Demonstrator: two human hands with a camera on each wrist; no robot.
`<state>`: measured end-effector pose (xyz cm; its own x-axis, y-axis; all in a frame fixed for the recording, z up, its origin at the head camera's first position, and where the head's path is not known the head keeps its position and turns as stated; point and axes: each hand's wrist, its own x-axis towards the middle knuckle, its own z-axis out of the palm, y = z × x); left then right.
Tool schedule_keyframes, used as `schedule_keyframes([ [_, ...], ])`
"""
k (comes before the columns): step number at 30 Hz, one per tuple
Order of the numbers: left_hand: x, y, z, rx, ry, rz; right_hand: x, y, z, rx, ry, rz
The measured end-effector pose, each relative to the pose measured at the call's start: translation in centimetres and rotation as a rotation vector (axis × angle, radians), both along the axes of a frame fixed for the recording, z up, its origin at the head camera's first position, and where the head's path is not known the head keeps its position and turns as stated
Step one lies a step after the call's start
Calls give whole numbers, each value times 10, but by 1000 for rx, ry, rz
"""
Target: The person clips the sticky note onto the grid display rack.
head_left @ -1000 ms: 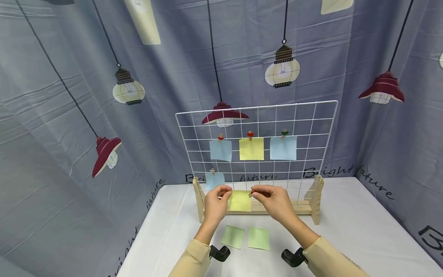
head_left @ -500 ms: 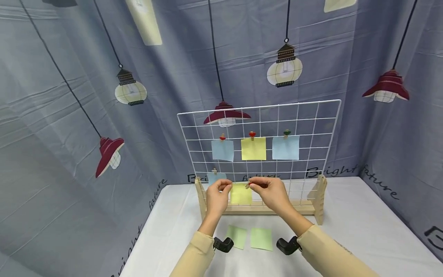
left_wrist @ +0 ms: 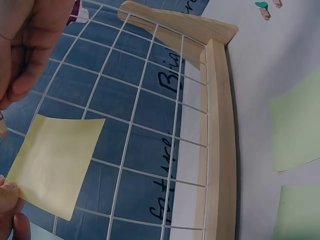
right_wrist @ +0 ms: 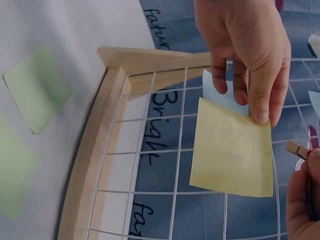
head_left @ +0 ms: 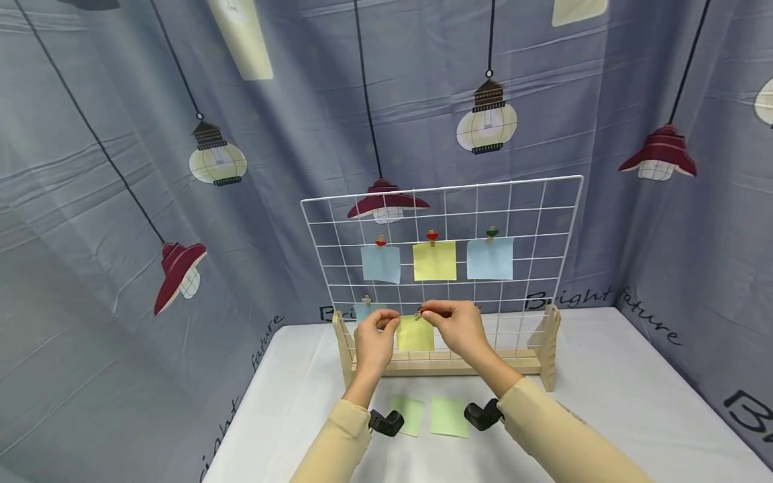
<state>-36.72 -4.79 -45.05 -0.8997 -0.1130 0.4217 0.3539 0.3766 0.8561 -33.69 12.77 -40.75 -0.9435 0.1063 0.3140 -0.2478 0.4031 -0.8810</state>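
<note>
My left hand (head_left: 374,339) pinches a yellow sticky note (head_left: 415,335) by its upper left corner, in front of the lower part of a white wire grid (right_wrist: 176,165). A small wooden clothespin (right_wrist: 298,149) with a bit of red on it is between the thumb and fingers of my right hand (head_left: 455,329), near the note's top edge. In the right wrist view the clothespin's tip points toward the note but stands apart from it. A blue note (head_left: 366,310) clipped to the grid is partly hidden behind my left hand.
Higher on the grid, heart clothespins hold a blue note (head_left: 381,263), a yellow note (head_left: 435,261) and another blue note (head_left: 490,258). The grid stands in a wooden base (head_left: 459,366). Two green notes (head_left: 449,416) and small clothespins (left_wrist: 264,11) lie on the white table (head_left: 272,402).
Both hands have risen along the grid with the yellow note and the clothespin. The right hand has come further left, closer to the note's top edge. The head view has shifted slightly.
</note>
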Motion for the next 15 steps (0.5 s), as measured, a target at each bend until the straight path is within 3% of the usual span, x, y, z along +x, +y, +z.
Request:
schedule_keyframes([
  [15, -10, 4, 5, 30, 55, 5, -16, -6, 9, 27, 14, -60],
])
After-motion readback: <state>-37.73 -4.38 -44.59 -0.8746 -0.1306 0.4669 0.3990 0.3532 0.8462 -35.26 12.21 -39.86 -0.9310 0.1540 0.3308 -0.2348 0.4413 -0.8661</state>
